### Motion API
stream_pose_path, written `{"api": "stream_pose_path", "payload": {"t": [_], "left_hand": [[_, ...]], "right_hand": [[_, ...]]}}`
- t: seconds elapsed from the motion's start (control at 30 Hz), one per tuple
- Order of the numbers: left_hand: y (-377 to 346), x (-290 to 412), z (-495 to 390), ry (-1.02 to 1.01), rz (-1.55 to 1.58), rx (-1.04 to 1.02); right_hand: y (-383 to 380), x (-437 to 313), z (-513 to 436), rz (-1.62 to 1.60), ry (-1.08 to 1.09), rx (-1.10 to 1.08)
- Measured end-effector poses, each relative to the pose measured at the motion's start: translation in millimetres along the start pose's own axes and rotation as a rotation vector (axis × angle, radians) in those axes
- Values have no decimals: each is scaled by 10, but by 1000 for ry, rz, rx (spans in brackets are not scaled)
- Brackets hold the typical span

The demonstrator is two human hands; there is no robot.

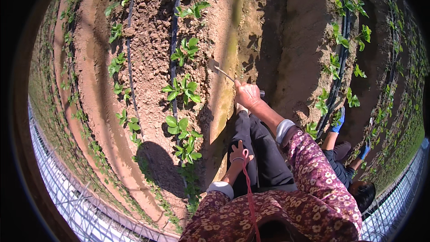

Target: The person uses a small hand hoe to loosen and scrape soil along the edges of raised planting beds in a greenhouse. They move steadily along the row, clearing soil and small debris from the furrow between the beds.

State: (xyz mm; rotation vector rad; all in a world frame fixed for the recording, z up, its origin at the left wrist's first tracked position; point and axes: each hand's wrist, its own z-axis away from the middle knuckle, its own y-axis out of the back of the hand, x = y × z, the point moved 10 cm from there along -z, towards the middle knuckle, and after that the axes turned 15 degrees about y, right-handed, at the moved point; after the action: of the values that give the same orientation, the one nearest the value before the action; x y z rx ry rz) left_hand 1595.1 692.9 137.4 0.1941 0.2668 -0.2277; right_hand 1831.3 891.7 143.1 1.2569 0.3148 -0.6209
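My right hand [248,94] is closed around the handle of a small hand hoe [224,73]. The metal blade [213,65] lies at the side of the raised soil bed, beside the furrow. My left hand [240,153] rests on my dark trousers with its fingers spread and holds nothing. Left of the blade, young leafy plants [184,89], which look like strawberry plants, stand along a black drip line [174,37]. A red cord [248,185] hangs down in front of my flowered top.
A second drip line [129,47] runs through the crumbly bed. To the right, a co-worker with blue gloves [338,121] crouches beside another planted row [342,50]. Further rows lie on both sides. Wire mesh [77,205] borders the lower left.
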Motion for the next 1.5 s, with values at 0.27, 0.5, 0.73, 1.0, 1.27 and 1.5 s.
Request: {"api": "stream_pose_path", "payload": {"t": [0.27,0.5,0.73,1.0,1.27,1.5], "left_hand": [[1121,233,338,-62,299,98],[1373,578,-26,128,223,-54],[1663,870,-55,63,237,-49],[1819,833,-17,198,154,-184],[1780,1047,3,133,114,-152],[1658,1071,18,136,18,-78]], "right_hand": [[1347,550,-281,-396,-376,300],[1476,1139,-1521,-438,-470,222],[1512,958,-2873,75,-115,64],[1629,948,-1606,-168,-200,34],[1102,631,-1530,13,152,-18],[1057,416,-1847,-228,5,-77]]}}
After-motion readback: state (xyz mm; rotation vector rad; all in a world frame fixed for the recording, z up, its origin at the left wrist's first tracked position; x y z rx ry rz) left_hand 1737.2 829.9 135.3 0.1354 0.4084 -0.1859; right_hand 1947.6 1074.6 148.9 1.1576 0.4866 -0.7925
